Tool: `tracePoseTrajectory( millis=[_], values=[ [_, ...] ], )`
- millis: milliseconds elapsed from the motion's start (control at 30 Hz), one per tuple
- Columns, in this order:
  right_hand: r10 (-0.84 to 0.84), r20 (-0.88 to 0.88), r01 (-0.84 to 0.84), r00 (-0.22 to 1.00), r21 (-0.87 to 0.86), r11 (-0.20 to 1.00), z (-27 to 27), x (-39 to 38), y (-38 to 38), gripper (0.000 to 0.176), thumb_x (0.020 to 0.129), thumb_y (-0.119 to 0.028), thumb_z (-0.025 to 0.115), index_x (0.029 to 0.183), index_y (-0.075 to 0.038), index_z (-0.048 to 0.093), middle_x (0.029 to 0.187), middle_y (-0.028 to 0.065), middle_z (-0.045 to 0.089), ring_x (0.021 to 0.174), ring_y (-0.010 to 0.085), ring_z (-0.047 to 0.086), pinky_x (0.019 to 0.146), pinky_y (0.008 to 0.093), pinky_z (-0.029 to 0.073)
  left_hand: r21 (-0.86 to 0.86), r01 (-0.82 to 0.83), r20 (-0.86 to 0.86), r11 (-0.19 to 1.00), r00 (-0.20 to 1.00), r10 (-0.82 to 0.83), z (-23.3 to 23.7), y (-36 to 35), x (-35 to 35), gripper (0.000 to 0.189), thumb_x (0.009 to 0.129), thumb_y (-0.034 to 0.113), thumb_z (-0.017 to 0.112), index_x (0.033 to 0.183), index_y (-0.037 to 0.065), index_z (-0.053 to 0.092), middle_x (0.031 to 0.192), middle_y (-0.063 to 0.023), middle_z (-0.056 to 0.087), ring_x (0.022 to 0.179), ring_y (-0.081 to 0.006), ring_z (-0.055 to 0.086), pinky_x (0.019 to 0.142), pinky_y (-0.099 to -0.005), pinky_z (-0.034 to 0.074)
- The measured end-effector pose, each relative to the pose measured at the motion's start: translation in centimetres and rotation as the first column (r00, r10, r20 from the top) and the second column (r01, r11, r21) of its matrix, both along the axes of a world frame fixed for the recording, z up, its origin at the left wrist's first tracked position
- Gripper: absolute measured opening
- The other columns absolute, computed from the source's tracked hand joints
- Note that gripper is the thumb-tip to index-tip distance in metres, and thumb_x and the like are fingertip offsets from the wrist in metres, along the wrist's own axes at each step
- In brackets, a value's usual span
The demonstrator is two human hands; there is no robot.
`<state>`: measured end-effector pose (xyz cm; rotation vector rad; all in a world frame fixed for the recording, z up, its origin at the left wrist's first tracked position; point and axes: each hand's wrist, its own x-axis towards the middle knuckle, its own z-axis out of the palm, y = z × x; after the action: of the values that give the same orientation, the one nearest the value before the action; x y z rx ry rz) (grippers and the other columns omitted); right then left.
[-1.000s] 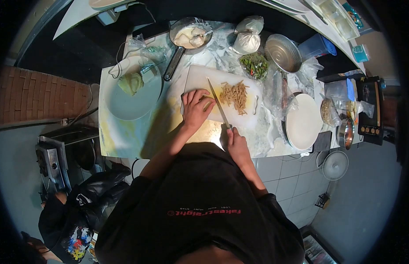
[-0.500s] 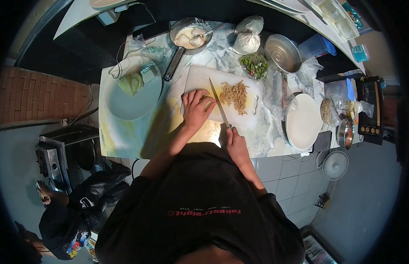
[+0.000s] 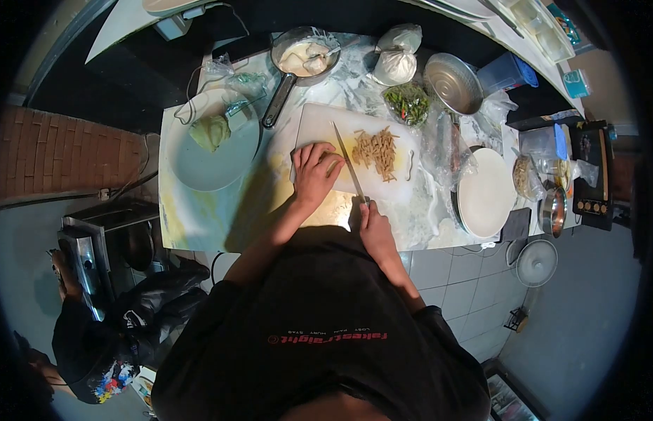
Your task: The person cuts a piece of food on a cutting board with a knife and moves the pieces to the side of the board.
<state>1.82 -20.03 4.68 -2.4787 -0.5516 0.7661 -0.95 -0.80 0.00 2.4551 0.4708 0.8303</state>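
My right hand (image 3: 375,219) is closed around the handle of a long kitchen knife (image 3: 349,161), its blade pointing away from me across the white cutting board (image 3: 316,121). Left of the blade, my left hand (image 3: 316,168) rests on the board with curled fingers, its thumb side close to the knife. Whatever lies beneath those fingers is hidden. A loose pile of thin brown strips (image 3: 376,154) lies on the board to the right of the blade, over a yellowish wet patch.
A large pale-blue plate (image 3: 207,172) with a cabbage piece (image 3: 210,133) stands left. Behind are a batter pan (image 3: 304,56), bagged green chillies (image 3: 406,104) and a metal bowl (image 3: 452,84). White plates (image 3: 485,193) sit right. Another person (image 3: 95,351) is by the stove (image 3: 84,263), lower left.
My hands and the knife have barely moved, and the strips look much the same. At lower left, the other person has shifted, with an arm reaching farther up along the stove.
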Motion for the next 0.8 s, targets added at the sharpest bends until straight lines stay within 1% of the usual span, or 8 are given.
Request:
tracePoseTrajectory(
  millis=[267, 333, 433, 467, 533, 567, 633, 800],
  values=[
    [-0.003, -0.016, 0.003, 1.0, 0.019, 1.0, -2.0, 0.8, -0.8, 0.046, 0.107, -0.038, 0.037, 0.117, 0.004, 0.054, 0.08, 0.0352, 0.064, 0.078, 0.0554, 0.062, 0.066, 0.0599, 0.051, -0.015, 0.007, -0.028, 1.0, 1.0, -0.008, 0.0, 0.1, 0.0, 0.017, 0.079, 0.024, 0.077, 0.094, 0.019, 0.071, 0.105, 0.0033, 0.059, 0.107, -0.0195, 0.053, 0.095, -0.0386, 0.033],
    [-0.007, -0.238, 0.056, 0.971, 0.2, 0.978, -2.2, 1.5, -0.9, 0.047, 0.107, -0.039, 0.036, 0.122, 0.002, 0.055, 0.084, 0.0355, 0.065, 0.079, 0.0557, 0.062, 0.065, 0.0585, 0.051, -0.017, 0.002, -0.035, 1.0, 0.999, -0.002, 0.3, 0.0, 0.1, 0.017, 0.079, 0.025, 0.077, 0.094, 0.019, 0.071, 0.106, 0.0029, 0.059, 0.108, -0.0197, 0.053, 0.095, -0.0388, 0.033],
    [-0.133, -0.536, 0.196, 0.833, 0.063, 0.979, 1.5, 2.1, 0.0, 0.047, 0.107, -0.04, 0.036, 0.126, -0.001, 0.055, 0.085, 0.0355, 0.065, 0.081, 0.0549, 0.062, 0.065, 0.0566, 0.051, -0.02, -0.007, -0.048, 1.0, 0.999, 0.006, 0.4, -0.1, 0.2, 0.017, 0.08, 0.024, 0.077, 0.094, 0.019, 0.071, 0.108, 0.002, 0.059, 0.11, -0.0201, 0.051, 0.096, -0.0394, 0.032],
    [-0.132, -0.535, 0.198, 0.835, 0.068, 0.978, 0.1, 2.0, -0.6, 0.047, 0.107, -0.04, 0.036, 0.126, -0.001, 0.055, 0.085, 0.0355, 0.065, 0.081, 0.0549, 0.062, 0.065, 0.0566, 0.051, -0.024, -0.01, -0.054, 1.0, 0.998, 0.009, 0.4, -0.1, 0.3, 0.016, 0.08, 0.024, 0.077, 0.094, 0.019, 0.071, 0.109, 0.0014, 0.058, 0.111, -0.0204, 0.051, 0.096, -0.0398, 0.032],
    [0.055, 0.031, -0.061, 0.998, 0.295, 0.953, -2.7, 1.5, -1.6, 0.046, 0.107, -0.04, 0.037, 0.122, 0.0, 0.056, 0.084, 0.0347, 0.065, 0.08, 0.0545, 0.063, 0.066, 0.0579, 0.051, -0.015, -0.008, -0.06, 1.0, 0.998, 0.007, 0.5, -0.2, 0.5, 0.015, 0.081, 0.024, 0.076, 0.094, 0.018, 0.071, 0.109, 0.0011, 0.058, 0.111, -0.0207, 0.05, 0.097, -0.0399, 0.032],
    [0.055, 0.033, -0.062, 0.998, 0.299, 0.952, -2.9, 1.3, -2.0, 0.046, 0.107, -0.04, 0.037, 0.122, 0.0, 0.056, 0.084, 0.0347, 0.065, 0.08, 0.0545, 0.063, 0.066, 0.0579, 0.051, -0.012, -0.006, -0.068, 1.0, 0.998, 0.005, 0.5, -0.2, 0.5, 0.015, 0.081, 0.023, 0.076, 0.094, 0.018, 0.071, 0.11, 0.0008, 0.058, 0.112, -0.021, 0.05, 0.097, -0.0401, 0.031],
    [0.008, 0.0, -0.008, 1.0, 0.049, 0.999, 0.4, 0.8, -1.5, 0.046, 0.107, -0.04, 0.037, 0.118, 0.001, 0.055, 0.08, 0.0344, 0.064, 0.079, 0.0549, 0.062, 0.068, 0.0597, 0.051, -0.014, -0.002, -0.08, 1.0, 0.997, 0.001, 0.6, -0.2, 0.6, 0.015, 0.081, 0.022, 0.075, 0.095, 0.018, 0.071, 0.111, 0.0006, 0.058, 0.113, -0.0214, 0.05, 0.098, -0.0402, 0.031],
    [-0.06, 0.055, 0.06, 0.997, 0.012, 0.998, 0.1, 0.7, -2.3, 0.041, 0.107, -0.036, 0.039, 0.116, 0.001, 0.053, 0.076, 0.0353, 0.063, 0.077, 0.056, 0.062, 0.068, 0.0616, 0.05, -0.037, 0.054, -0.059, 0.998, 0.997, -0.056, 0.8, -0.4, 0.8, 0.016, 0.082, 0.02, 0.075, 0.098, 0.017, 0.072, 0.114, -0.0001, 0.059, 0.113, -0.0227, 0.05, 0.099, -0.0396, 0.032]
  ],
)
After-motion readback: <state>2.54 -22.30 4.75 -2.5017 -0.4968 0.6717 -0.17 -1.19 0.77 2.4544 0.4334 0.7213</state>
